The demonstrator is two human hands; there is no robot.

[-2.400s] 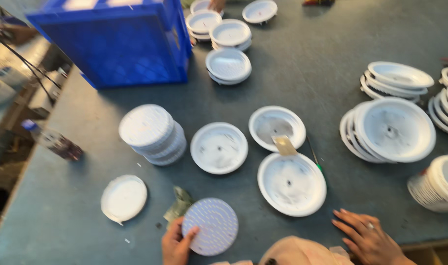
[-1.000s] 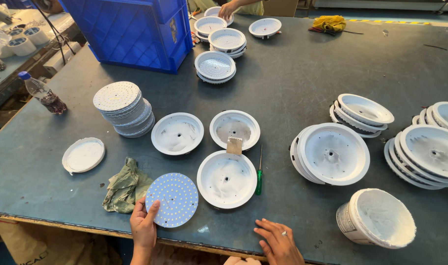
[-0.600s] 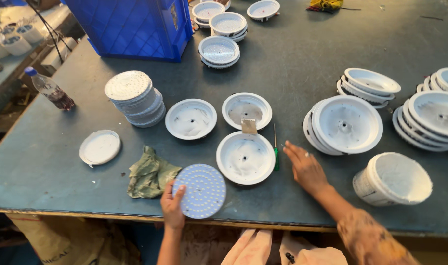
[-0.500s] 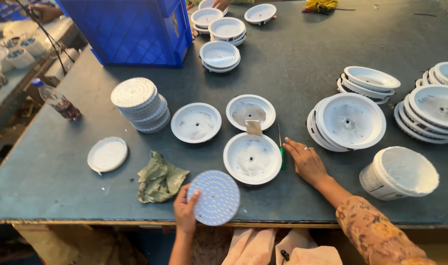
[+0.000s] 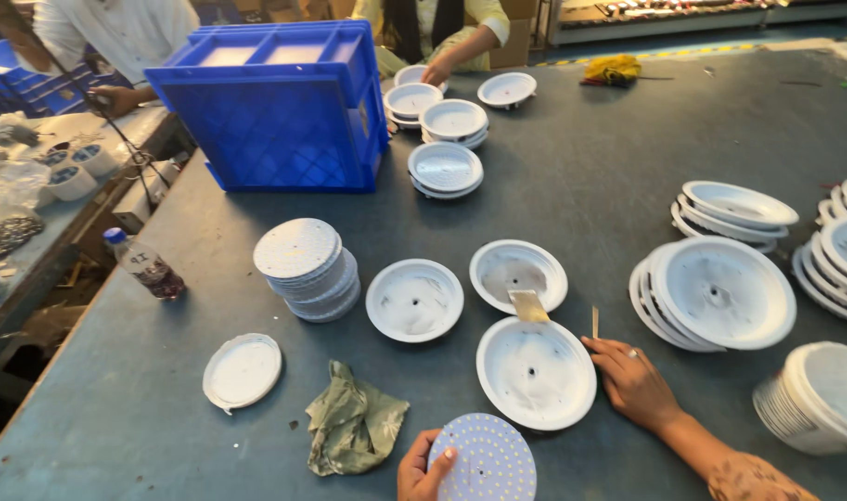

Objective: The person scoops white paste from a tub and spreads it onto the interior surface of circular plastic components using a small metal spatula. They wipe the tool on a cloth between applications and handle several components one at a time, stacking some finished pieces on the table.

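My left hand (image 5: 422,474) grips the edge of a round white LED disc (image 5: 485,458) dotted with small yellow chips, at the table's near edge. My right hand (image 5: 632,380) rests on the grey table, fingers curled over a thin tool with a pale handle (image 5: 595,321), just right of a white round lamp housing (image 5: 535,371). A small brush (image 5: 528,305) leans between that housing and another white housing (image 5: 518,274) behind it. A third housing (image 5: 414,299) lies to the left.
A stack of LED discs (image 5: 308,267), a white lid (image 5: 243,370), a green rag (image 5: 352,425) and a bottle (image 5: 143,263) lie left. A blue crate (image 5: 280,104) stands behind. Stacked housings (image 5: 716,292) fill the right. Another person's hand (image 5: 437,71) reaches bowls at the far edge.
My right hand came from the near edge up to the thin tool beside the front housing. My left hand keeps hold of the LED disc. The camera view has tilted up.
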